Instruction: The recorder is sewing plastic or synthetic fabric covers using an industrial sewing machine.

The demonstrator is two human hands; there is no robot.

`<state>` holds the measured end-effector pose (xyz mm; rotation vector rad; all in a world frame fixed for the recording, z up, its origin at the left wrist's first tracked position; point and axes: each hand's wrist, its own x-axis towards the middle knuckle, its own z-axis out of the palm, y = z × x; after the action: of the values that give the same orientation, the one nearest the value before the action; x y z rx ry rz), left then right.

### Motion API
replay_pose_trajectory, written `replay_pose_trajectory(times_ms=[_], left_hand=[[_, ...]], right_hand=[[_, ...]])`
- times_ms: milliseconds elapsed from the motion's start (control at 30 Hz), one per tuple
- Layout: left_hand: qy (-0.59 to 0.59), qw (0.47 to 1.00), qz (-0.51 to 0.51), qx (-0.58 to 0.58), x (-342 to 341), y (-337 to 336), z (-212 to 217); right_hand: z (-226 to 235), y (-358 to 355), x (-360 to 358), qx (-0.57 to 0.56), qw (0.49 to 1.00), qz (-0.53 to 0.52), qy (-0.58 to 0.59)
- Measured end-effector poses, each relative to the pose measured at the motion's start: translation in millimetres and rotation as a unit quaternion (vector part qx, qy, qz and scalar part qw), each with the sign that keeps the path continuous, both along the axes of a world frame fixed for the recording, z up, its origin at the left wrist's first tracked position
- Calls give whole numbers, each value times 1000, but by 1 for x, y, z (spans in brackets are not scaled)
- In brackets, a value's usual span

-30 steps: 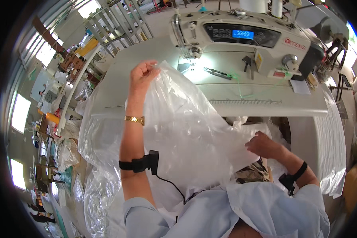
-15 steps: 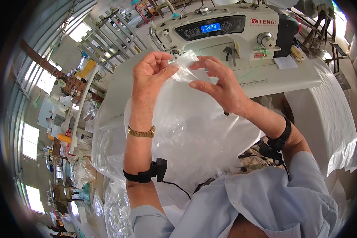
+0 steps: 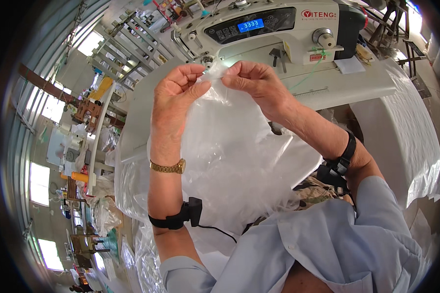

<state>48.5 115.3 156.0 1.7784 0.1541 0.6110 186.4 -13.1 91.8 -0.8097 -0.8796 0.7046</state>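
Note:
A large sheet of translucent white plastic film hangs from both my hands and drapes toward my lap. My left hand pinches the film's upper edge between thumb and fingers. Close beside it, my right hand pinches the same edge, thumb against the curled fingers. The gathered bit of film between the hands is raised in front of the needle end of a white sewing machine. Whether the film is one layer or several I cannot tell.
The machine's table carries a small dark tool and a folded white paper. More white sheeting hangs over the right side. Crumpled clear plastic lies at lower left. A metal rack stands at far left.
My right hand has closed from spread fingers into a pinch on the film's edge. Both hands have shifted slightly left, and the view has moved a little.

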Motion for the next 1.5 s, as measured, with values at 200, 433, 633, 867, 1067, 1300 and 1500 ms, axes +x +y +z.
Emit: replay_pose_trajectory(times_ms=[200, 433, 633, 867, 1067, 1300, 1500], left_hand=[[-6, 1000, 0, 1, 4, -1, 1], [25, 999, -27, 19, 4, -8, 13], [61, 958, 45, 275, 3, -16, 23], [23, 941, 83, 326, 4, -26, 21], [-20, 962, 58, 267, 3, -19, 16], [-7, 971, 50, 233, 5, -18, 12], [-2, 974, 69, 215, 4, -18, 12]], right_hand=[[13, -9, -2, -28, 999, 10, 18], [12, 3, 0, 48, 998, -29, 8], [17, 3, -6, 79, 994, -57, -39], [19, 3, -13, 144, 987, -63, -24], [19, 5, -17, 172, 983, -62, -5], [10, -6, -3, 22, 986, -28, -164], [7, 5, -10, 84, 978, -76, -177]])
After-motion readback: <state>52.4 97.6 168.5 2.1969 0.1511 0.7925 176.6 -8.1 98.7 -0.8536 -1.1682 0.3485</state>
